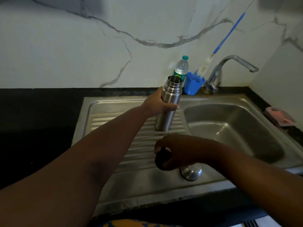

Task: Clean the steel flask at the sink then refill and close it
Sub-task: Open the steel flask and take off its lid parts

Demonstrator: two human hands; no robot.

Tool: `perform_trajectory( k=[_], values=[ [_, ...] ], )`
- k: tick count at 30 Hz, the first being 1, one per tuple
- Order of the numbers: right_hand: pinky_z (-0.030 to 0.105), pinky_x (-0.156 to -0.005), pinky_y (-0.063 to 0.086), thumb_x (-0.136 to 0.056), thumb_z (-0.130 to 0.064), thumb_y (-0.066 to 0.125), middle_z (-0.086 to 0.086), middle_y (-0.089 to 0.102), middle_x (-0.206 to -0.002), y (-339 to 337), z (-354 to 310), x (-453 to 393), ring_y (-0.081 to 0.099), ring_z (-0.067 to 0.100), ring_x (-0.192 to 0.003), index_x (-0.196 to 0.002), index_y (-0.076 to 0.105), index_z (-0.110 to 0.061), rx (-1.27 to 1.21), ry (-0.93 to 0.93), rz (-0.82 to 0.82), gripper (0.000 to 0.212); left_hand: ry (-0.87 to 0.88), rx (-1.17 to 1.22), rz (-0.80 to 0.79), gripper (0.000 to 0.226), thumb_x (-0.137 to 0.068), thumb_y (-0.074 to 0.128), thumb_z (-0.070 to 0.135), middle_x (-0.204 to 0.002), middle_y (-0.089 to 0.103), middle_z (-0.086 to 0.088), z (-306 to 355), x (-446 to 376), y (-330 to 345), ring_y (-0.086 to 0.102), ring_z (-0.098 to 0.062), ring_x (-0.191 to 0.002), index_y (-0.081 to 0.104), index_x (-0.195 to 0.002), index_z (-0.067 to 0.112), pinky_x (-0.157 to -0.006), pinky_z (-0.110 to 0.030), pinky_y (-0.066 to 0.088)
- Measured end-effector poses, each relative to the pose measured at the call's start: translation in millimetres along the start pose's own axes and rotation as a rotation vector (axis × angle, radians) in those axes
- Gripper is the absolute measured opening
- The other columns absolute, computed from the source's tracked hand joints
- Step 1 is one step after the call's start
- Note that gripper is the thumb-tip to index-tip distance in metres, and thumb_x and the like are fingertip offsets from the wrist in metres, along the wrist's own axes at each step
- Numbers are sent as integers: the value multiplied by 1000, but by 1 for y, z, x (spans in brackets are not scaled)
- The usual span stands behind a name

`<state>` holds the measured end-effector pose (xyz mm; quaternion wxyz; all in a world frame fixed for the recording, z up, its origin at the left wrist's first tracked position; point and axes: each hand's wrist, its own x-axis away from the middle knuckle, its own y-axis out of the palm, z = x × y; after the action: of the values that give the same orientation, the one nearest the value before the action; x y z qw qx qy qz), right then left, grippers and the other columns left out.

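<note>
Opening step: left hand (157,104) grips uncapped flask (168,104); right hand (182,151) holds probably its stopper (161,158). Next: rinse at tap (229,69).

One flask (168,102), two hands (157,104) (182,151).

Dim, underexposed, bluish cast. Forearms and black counter (37,115) sink into shadow with little detail. Soft highlights on flask (170,99), steel cap (191,172) and sink (229,125) basin; no hard glare. Top corners smeared and blurred. Wide-angle bending along counter edge. Fine detail soft, slightly noisy overall.
</note>
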<state>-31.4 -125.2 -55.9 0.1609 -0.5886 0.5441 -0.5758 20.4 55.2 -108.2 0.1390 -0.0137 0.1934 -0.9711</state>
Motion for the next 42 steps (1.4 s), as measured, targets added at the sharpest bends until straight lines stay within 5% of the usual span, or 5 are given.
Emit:
perform_trajectory(
  k=[12, 19, 26, 36, 42],
  values=[
    [35, -92, 47, -84, -36, 65, -3, 51, -123, 54, 10, -8, 50, 15, -106, -123, 48, -31, -49, -34, -42, 44, 4, 22, 13, 75, -66, 88, 33, -111, 63, 8, 2, 3, 0, 59, -4, -97, 47, -128, 27, -75, -23, 46],
    [35, -108, 35, -82, -41, 69, -11, 31, -150, 41, 18, 6, 36, 13, -133, -143, 24, -45, -283, 46, 2, 76, 18, 32, 21, 75, -68, 87, 33, -112, 61, 9, 4, 5, 2, 57, -1, -96, 46, -131, 28, -76, -23, 46],
    [20, -84, 45, -85, -46, 63, -11, 58, -119, 14, 76, 26, 55, 3, -99, -121, 54, -35, -283, 234, 378, 39, 8, 66, 102, 82, -64, 88, 32, -117, 61, 3, -7, 5, 15, 61, -13, -103, 43, -131, 25, -92, -42, 53],
    [26, -84, 47, -86, -40, 63, -6, 61, -109, 14, 200, 66, 56, 6, -94, -116, 59, -28, -255, 388, 549, 33, 54, 58, 352, 63, -66, 89, 24, -100, 60, 16, 25, 14, 57, 58, 2, -86, 48, -113, 29, -68, -17, 44],
    [26, -84, 46, -86, -34, 63, -9, 60, -100, 12, 287, 78, 58, 9, -95, -105, 61, -26, -147, 371, 577, 20, 112, -70, 382, 58, -63, 89, 29, -98, 63, 11, 72, -7, 119, 62, -6, -86, 51, -106, 28, -72, -24, 50]
  ],
)
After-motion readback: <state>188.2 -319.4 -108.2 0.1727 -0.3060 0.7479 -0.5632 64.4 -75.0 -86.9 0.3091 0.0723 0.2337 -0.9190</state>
